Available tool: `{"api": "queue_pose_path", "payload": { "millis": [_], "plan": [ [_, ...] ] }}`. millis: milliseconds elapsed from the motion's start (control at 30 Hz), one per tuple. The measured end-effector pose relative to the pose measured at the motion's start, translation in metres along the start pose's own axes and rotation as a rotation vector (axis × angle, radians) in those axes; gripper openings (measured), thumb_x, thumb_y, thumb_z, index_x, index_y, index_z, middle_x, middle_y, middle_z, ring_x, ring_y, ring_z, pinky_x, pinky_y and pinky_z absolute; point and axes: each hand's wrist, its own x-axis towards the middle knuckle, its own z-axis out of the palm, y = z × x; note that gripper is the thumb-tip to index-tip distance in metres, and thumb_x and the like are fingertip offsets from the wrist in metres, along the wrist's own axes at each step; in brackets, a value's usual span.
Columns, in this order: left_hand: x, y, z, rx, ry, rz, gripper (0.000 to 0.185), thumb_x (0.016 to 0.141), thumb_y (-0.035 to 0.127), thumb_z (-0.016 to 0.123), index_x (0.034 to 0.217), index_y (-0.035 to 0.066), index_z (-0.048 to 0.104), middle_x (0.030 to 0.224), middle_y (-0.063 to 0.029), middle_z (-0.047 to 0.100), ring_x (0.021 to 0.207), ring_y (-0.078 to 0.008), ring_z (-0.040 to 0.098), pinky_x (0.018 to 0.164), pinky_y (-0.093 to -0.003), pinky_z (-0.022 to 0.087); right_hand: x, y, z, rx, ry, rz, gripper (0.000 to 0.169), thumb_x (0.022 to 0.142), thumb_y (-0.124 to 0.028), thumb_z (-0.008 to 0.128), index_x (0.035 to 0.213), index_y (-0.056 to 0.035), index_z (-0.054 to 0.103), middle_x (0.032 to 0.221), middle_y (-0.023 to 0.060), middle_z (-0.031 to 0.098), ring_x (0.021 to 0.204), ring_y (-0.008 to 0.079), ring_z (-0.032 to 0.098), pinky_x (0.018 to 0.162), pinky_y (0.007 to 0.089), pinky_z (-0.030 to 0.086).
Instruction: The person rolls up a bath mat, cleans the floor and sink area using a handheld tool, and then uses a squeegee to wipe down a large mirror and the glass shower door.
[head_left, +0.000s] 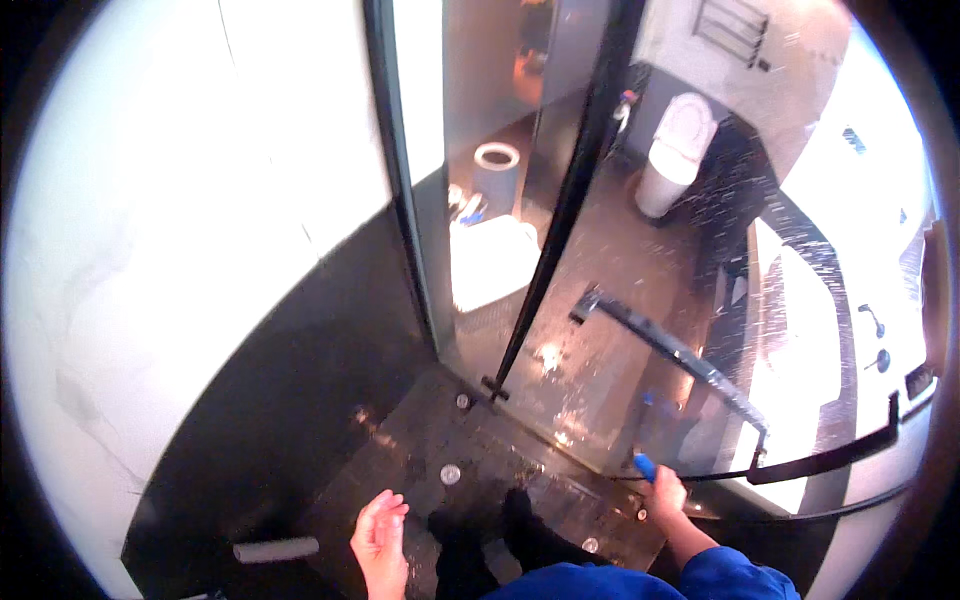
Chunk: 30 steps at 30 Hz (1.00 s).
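Note:
My right hand (667, 495) grips the blue handle (644, 466) of a small tool at the lower right, close to the glass shower panel (600, 420). The tool's working end is too small to make out. My left hand (381, 536) is held up at the lower middle, with nothing in it and its fingers loosely bent. Water drops and streaks cover much of the glass. Between my hands lies the wet dark floor (397, 465), where a round metal disc (450, 474) shows.
A metal bar (675, 351) crosses the glass at right, and a black door frame (559, 247) rises ahead. Beyond stand a toilet (679, 154), a bin (496, 157) and a white tub-like basin (802, 300). A pale cylinder (276, 550) is at lower left, near a white marbled wall (165, 225).

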Motion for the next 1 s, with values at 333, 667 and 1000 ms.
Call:
{"api": "queue_pose_path", "payload": {
  "millis": [333,667,1000],
  "plan": [
    [0.025,0.048,0.046,0.44,-0.245,0.453,0.022,0.083,0.009,0.058,0.104,0.003,0.059,0.103,-0.0098,0.058,0.091,-0.0163,0.057,0.079,-0.0272,0.046,0.012,-0.188,-0.348,0.126,0.735,-0.745,0.028,0.073,-0.027,0.063,0.099,-0.0148,0.059,0.082,0.0103,0.055,0.074,0.0286,0.059,0.062,0.0399,0.048],
    [0.03,0.221,0.067,-0.299,-0.259,1.25,0.026,0.088,0.017,0.049,0.098,-0.005,0.057,0.09,-0.0152,0.059,0.082,-0.0239,0.057,0.075,-0.0314,0.046,-0.07,-0.142,-0.723,0.439,1.159,-0.929,0.03,0.063,-0.013,0.075,0.089,-0.0033,0.065,0.074,0.0057,0.058,0.068,0.0146,0.054,0.061,0.0294,0.044],
    [0.07,0.219,0.117,-0.129,-0.262,0.881,0.014,0.086,0.005,0.051,0.097,-0.003,0.058,0.09,-0.0074,0.059,0.081,-0.014,0.056,0.074,-0.0245,0.045,-0.073,-0.162,-0.839,0.373,1.439,-0.95,0.032,0.061,-0.02,0.074,0.089,-0.0067,0.067,0.083,0.0104,0.063,0.079,0.0212,0.059,0.072,0.0311,0.048]
  ]
}}
